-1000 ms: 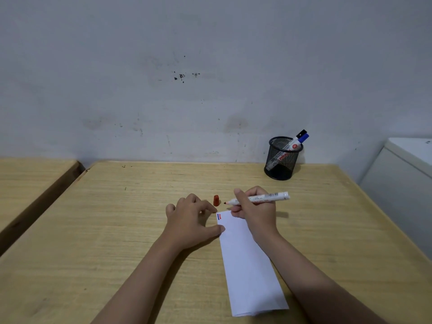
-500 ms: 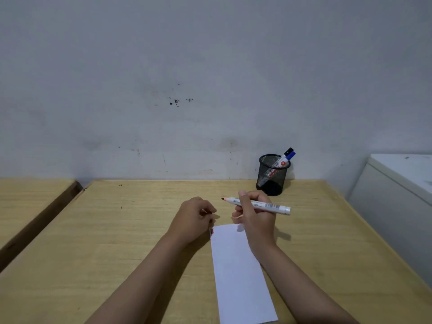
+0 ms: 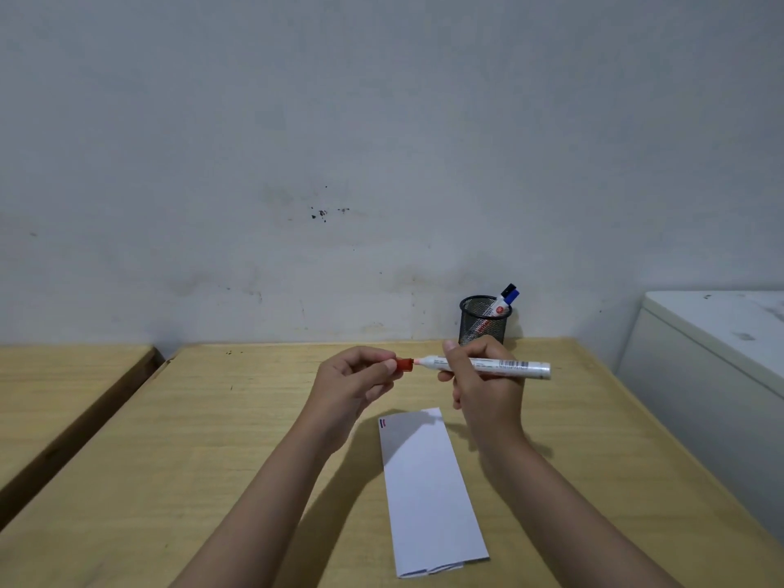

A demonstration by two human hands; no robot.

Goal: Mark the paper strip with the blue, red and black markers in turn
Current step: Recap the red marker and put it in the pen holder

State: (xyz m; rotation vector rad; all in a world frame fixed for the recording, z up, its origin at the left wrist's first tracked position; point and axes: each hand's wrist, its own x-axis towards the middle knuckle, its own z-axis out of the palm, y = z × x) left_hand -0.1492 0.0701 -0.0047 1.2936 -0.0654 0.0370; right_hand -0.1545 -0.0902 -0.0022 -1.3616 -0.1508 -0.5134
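Observation:
A white paper strip [image 3: 428, 490] lies on the wooden table [image 3: 212, 439], with small blue and red marks at its far left corner. Above the table, my right hand [image 3: 483, 388] grips the white barrel of the red marker [image 3: 500, 367], held level with its tip pointing left. My left hand [image 3: 352, 379] pinches the red cap [image 3: 405, 364] right at the marker's tip. A black mesh pen cup [image 3: 483, 322] at the back holds two markers, one with a blue cap [image 3: 512, 295] and one with a black cap [image 3: 507, 288].
The wall runs right behind the table. A second wooden table [image 3: 63, 384] stands to the left across a narrow gap. A white cabinet [image 3: 712, 354] stands close along the table's right edge.
My left hand has picked the red cap off the table and brought it to the marker's tip. My right hand has lifted the marker off the paper. The view has tilted up.

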